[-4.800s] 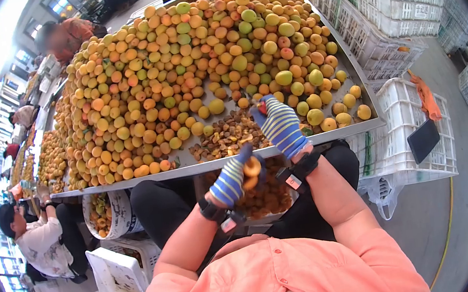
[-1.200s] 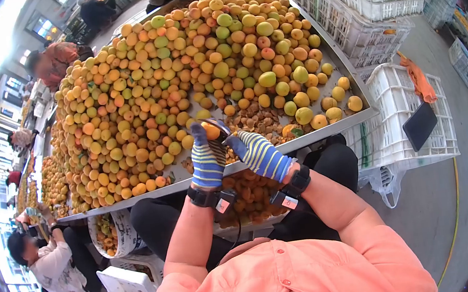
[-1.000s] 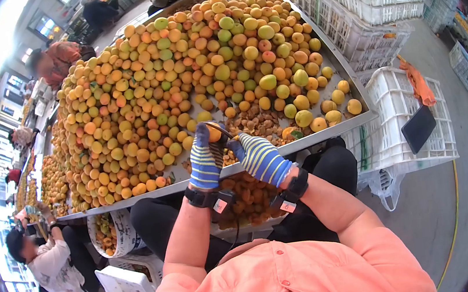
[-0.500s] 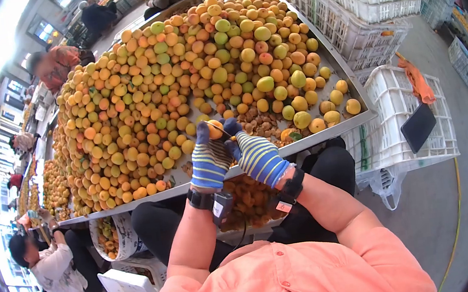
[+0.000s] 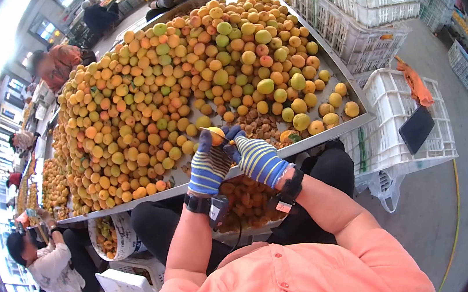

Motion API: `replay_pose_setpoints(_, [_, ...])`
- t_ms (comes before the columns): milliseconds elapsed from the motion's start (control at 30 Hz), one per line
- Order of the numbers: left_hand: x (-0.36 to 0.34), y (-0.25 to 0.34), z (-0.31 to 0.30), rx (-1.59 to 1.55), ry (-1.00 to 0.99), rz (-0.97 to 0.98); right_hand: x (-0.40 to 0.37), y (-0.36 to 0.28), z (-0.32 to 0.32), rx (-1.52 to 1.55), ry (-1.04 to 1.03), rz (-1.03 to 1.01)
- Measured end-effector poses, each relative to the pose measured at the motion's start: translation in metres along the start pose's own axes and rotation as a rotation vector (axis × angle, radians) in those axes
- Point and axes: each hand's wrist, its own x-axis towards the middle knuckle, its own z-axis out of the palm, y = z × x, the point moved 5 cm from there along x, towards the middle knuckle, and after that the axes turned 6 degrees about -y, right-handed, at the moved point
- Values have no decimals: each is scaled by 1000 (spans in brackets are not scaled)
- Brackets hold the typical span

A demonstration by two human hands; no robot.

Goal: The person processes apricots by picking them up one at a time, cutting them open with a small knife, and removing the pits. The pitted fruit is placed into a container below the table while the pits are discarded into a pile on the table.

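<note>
While a wide sheet-metal tray (image 5: 334, 129) is carrying a rounded heap of fruit (image 5: 179, 77), smooth-skinned in yellow, orange and green, ribbed white plastic crates (image 5: 395, 126) are standing just beside its right edge. A rough brown patch of pits (image 5: 260, 124) is lying near the front rim. The left hand (image 5: 208, 165) and right hand (image 5: 256, 158), both wearing striped knit gloves, are pinching 1 round orange apricot (image 5: 216, 136) between their fingertips, just above the tray's front part, beside the pits.

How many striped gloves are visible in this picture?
2. One covers the left hand, which holds an apricot over the tray; the other covers the right hand, touching the same apricot. None seems hidden.
</note>
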Motion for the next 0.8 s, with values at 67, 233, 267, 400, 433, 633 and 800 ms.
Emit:
replay_pose_setpoints(67, [-6,2,10,109,6,24,-3,-1,2,25,6,-21])
replay_pose_setpoints(233, [0,14,-3,536,-15,99,0,-1,-7,100,53,-46])
replay_pose_setpoints(267, [1,17,1,601,4,130,2,1,-7,106,51,-31])
replay_pose_setpoints(400, [0,29,8,849,10,141,-1,0,-15,180,15,-57])
replay_pose_setpoints(433, [1,32,9,932,-3,120,-1,2,-14,136,15,-48])
replay_pose_setpoints(633, [-4,31,17,714,-19,49,-3,1,-10,154,61,-91])
replay_pose_setpoints(800, [0,11,2,275,-20,102,-4,-11,-16,114,91,-68])
